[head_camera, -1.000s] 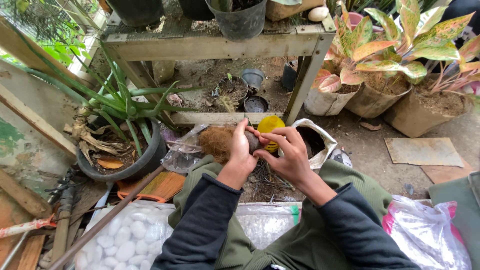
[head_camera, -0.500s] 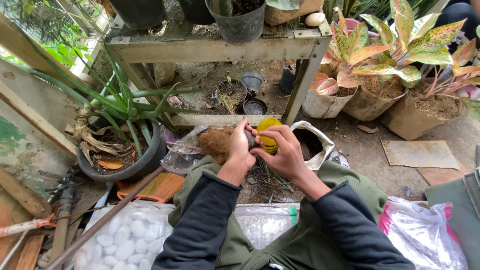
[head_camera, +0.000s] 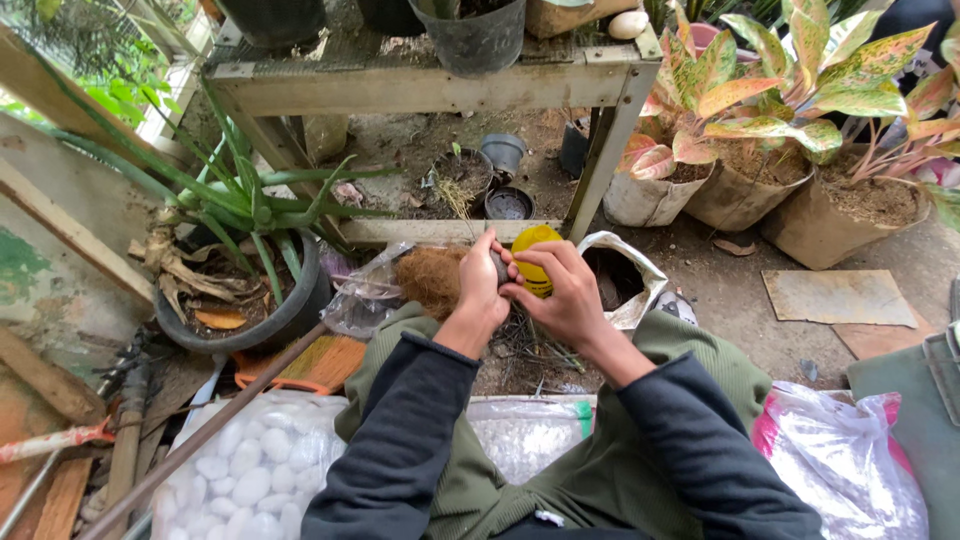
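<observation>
Pot (head_camera: 499, 266) between both hands' fingers (head_camera: 520, 262) | coconut fibre (head_camera: 432, 277) left

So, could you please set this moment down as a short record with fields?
setting: garden corner beside a wooden bench
left hand: closed on a small dark object, against a brown coconut-fibre clump
right hand: meets the left, in front of a yellow object
left of the person: black pot with a spiky green plant
right: potted red-green foliage
near the knees: bag of white pebbles

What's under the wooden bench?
Under the wooden bench: small black pots, soil and dry debris. The far back is shadowed; pot contents mostly unclear.
</observation>
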